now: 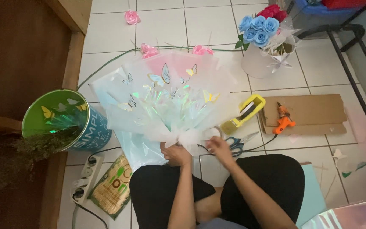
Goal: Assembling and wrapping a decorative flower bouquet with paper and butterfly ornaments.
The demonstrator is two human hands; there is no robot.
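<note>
A fan-shaped bouquet wrap [166,99] of pale blue, pink and white translucent sheets lies on the tiled floor, dotted with paper butterflies and iridescent strips. My left hand [175,153] grips its gathered neck from below. My right hand [219,147] holds the white ribbon or tulle [193,136] bunched at that neck, fingers closed on it. Both forearms reach out over my crossed legs in black trousers.
A teal-and-green metal bucket [70,121] with dried stems stands left. A yellow tape dispenser [244,113], blue scissors [238,143], an orange glue gun [283,122] on cardboard [314,111], a white pot of blue and red roses [262,40], loose pink roses [149,50], a power strip [87,178] and a skewer packet [113,186] surround me.
</note>
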